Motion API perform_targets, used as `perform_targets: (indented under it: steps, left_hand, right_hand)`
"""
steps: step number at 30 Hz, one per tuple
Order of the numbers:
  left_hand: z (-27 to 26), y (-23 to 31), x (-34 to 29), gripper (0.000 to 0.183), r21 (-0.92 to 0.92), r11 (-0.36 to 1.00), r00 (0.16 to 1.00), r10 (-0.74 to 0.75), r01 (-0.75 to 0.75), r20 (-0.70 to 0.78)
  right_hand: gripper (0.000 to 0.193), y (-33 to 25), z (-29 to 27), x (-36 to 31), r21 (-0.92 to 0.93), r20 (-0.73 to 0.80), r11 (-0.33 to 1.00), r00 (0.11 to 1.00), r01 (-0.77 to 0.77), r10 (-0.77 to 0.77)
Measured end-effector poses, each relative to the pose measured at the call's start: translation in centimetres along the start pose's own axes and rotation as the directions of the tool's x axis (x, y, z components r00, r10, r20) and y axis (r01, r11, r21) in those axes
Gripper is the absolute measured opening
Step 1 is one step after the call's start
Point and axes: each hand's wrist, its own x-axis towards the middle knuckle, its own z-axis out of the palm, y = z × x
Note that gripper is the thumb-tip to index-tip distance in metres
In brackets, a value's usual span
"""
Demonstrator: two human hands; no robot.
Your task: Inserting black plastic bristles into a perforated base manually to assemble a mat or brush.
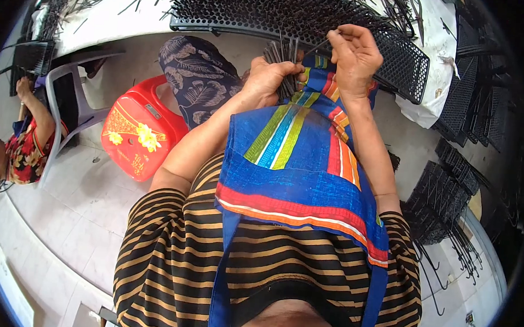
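My left hand (265,81) is closed round a bundle of thin dark strips (288,85), which stands up out of the fist above my lap. To the right, my right hand (356,57) is raised with thumb and forefinger pinched on a single dark strip (317,48), which slants down toward the bundle. Just beyond both hands lies a black perforated tray (406,67). Its holes are densely filled with short dark upright pieces (252,12), except at the right end, where bare holes show. I cannot make out what the strips are made of.
A white-covered table (113,13) carries the tray and loose dark strips. A red plastic stool (139,136) stands at left, near another person's patterned trouser leg (198,77). Farther left, a co-worker (29,145) sits by a pale chair (54,105). Black racks with hooks (441,199) stand at right.
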Motion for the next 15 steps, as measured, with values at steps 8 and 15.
perform_targets:
  steps: [8,15]
  left_hand:
    - [0.4,0.5,-0.3,0.014,-0.004,1.0,1.0,-0.022,0.022,0.023]
    - [0.4,0.3,-0.3,0.011,0.008,1.0,1.0,-0.005,0.005,-0.019]
  right_hand:
    - [0.011,0.0,0.7,1.5,-0.463,0.079,0.774,0.89,0.432,-0.449]
    - [0.008,1.2,0.0,1.2,-0.53,0.135,0.769,0.931,0.357,-0.339]
